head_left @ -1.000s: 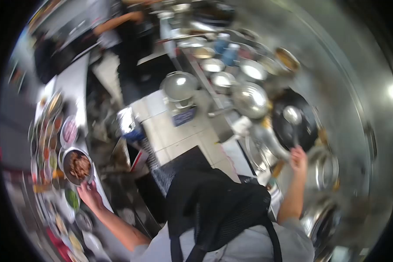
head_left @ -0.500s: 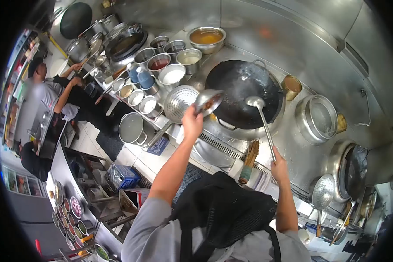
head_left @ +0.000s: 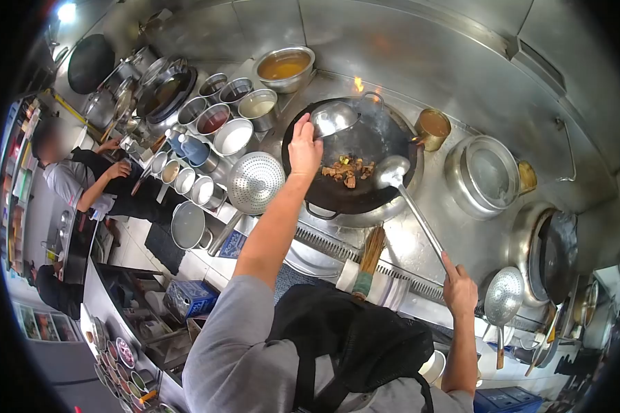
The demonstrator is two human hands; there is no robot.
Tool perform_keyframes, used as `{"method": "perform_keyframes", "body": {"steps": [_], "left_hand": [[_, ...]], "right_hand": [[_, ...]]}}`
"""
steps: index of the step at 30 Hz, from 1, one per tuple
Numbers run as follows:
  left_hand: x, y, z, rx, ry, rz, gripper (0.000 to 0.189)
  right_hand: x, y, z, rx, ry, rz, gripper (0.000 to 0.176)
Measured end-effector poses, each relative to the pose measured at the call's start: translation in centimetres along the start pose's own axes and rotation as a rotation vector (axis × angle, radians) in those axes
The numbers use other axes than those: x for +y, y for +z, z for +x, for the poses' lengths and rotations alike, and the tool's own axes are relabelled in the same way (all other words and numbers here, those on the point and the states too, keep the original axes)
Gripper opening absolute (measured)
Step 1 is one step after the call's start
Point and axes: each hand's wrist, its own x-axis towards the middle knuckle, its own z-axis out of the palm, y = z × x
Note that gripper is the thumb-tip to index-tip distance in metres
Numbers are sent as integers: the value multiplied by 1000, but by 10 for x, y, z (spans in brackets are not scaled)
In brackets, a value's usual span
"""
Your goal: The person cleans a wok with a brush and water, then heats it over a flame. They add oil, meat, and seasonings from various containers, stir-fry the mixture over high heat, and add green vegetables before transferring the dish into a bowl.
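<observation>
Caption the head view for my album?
Bowl in left hand, ladle in right hand, browned food in the wok.

A metal bowl in the left hand masks part of a black wok, where brown food pieces are too small to identify; a co-worker appears, face blurred, and the bottom edge cuts off a blue crate.

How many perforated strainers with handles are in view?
2: one strainer just left of the wok, another strainer to the right of the right hand. Others may be hidden.
</observation>
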Motion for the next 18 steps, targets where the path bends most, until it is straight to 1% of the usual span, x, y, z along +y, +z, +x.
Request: {"method": "perform_keyframes", "body": {"steps": [1, 3, 4, 7, 8, 9, 10, 11, 12, 13, 14, 15, 16, 17, 18], "left_hand": [[-13, 15, -7, 41, 179, 87, 27], [1, 14, -27, -277, 129, 106, 28], [-1, 16, -27, -160, 56, 63, 32], [-7, 20, -29, -195, 33, 52, 34], [-13, 22, -27, -98, 19, 29, 35], [-19, 22, -25, 27, 21, 26, 32], [-29, 19, -20, -2, -125, -104, 31], [-45, 13, -19, -29, -273, -233, 30], [-68, 4, -25, 57, -265, -40, 24], [-81, -11, -31, 123, -413, -301, 25], [-95, -30, -42, 195, -552, -561, 26], [-87, -69, -51, 261, -594, -546, 27], [-79, -114, -60, 330, -635, -529, 30], [-157, -123, -97, 417, -640, -815, 38], [-140, -173, -114, 509, -793, -798, 39]], "right_hand": [[-6, -4, 3, 31, -7, 11, 61], [-16, -14, 12, 42, -22, 40, 63], [-20, -18, 16, 54, -28, 69, 64], [-29, -24, 22, 77, -66, 149, 63], [-27, -20, 22, 70, -74, 141, 63], [-24, -10, 22, 44, -53, 281, 63], [-22, 0, 20, 17, -31, 422, 64], [-24, 8, 15, 11, -40, 416, 64], [-26, 16, 10, 19, -21, 427, 65], [-25, 28, 8, 27, -10, 435, 66], [-20, 51, 10, 219, -193, 372, 63], [-30, 47, 14, 211, -222, 370, 63], [-53, 35, 16, 54, -54, 530, 60], [-75, 30, 19, -110, 123, 679, 58], [-91, 43, 30, -29, 44, 697, 55]]}}
